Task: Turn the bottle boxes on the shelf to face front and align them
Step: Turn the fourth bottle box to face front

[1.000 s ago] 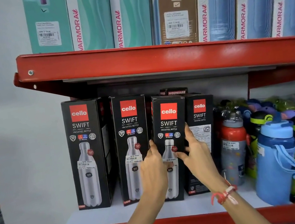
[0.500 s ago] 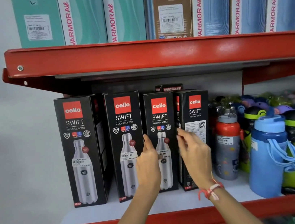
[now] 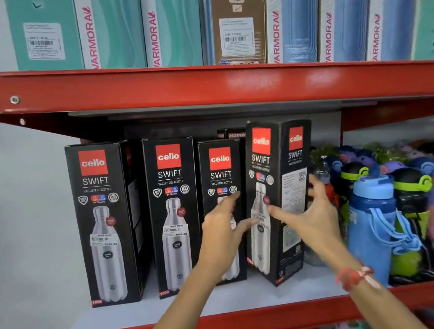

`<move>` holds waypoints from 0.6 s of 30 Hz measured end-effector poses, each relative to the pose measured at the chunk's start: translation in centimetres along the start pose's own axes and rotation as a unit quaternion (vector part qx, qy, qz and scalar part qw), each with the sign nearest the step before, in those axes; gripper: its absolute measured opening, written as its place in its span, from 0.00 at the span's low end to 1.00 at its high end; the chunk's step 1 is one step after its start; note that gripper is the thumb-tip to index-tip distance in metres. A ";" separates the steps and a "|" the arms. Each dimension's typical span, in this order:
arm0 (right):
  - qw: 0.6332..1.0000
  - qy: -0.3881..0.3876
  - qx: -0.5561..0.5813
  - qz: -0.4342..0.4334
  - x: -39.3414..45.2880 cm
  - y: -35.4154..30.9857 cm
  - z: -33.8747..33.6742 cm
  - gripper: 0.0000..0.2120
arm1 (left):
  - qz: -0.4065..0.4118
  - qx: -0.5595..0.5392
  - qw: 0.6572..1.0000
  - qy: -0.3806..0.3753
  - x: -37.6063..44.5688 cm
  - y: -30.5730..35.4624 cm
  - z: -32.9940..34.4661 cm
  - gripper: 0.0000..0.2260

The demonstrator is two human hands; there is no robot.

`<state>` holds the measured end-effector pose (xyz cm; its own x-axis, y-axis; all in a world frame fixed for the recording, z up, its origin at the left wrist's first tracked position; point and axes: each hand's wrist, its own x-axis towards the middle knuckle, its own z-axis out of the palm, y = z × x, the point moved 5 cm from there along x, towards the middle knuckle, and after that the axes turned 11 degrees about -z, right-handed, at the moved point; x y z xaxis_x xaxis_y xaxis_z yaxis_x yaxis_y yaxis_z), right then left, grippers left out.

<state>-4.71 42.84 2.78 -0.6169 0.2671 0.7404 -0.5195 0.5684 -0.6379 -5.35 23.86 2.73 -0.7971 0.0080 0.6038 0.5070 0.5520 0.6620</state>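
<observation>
Bright, even store light from above; the upper red shelf (image 3: 227, 87) casts shadow over the black box tops. Both hands and the turned box (image 3: 279, 197) smear with motion blur; wide-angle bending at edges

Black bottle boxes (image 3: 104, 222) carry red logo squares and silver bottle prints — shelf edge (image 3: 200, 91) red; at 3 o'clock, a blue bottle (image 3: 369, 226); at 12, teal cartons (image 3: 118, 24).

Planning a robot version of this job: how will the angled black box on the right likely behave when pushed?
The angled box looks tall and narrow-footed, so a high push probably tips it. Its cardboard faces look stiff and flat, likely turning as one piece. The right hand and left hand sit at mid-height, probably safer.
</observation>
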 end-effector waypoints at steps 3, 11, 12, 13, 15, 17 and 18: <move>0.995 -0.057 0.080 -0.017 1.8 0.0 -2.3 0.50 | -0.059 -0.068 0.989 -0.116 0.9 1.0 1.7 0.38; 0.936 -0.276 0.215 0.031 3.3 0.1 -3.2 0.41 | -0.091 -0.093 0.985 -0.111 0.1 2.7 4.7 0.44; 0.930 -0.302 0.206 0.037 3.5 0.0 -3.0 0.37 | -0.098 -0.078 0.987 -0.097 0.0 3.0 5.0 0.45; 0.927 -0.320 0.191 0.041 3.7 -0.1 -2.7 0.33 | -0.107 -0.061 0.989 -0.084 0.1 3.2 5.3 0.46; 0.929 -0.330 0.163 0.041 4.4 -0.2 -2.2 0.28 | -0.130 -0.028 0.989 -0.062 0.5 3.2 5.9 0.47; 0.935 -0.321 0.143 0.047 4.9 0.5 -1.4 0.29 | -0.151 0.007 0.988 -0.037 1.0 2.8 6.6 0.47; 0.937 -0.316 0.141 0.055 5.1 1.0 -0.8 0.30 | -0.163 0.025 0.986 -0.026 1.3 2.5 6.9 0.46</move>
<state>-7.87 45.44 6.04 -0.8569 -0.2521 0.4497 -0.5119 0.3129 -0.8000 -7.41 31.00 2.07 -0.9312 -0.1354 0.3384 0.2054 0.5720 0.7941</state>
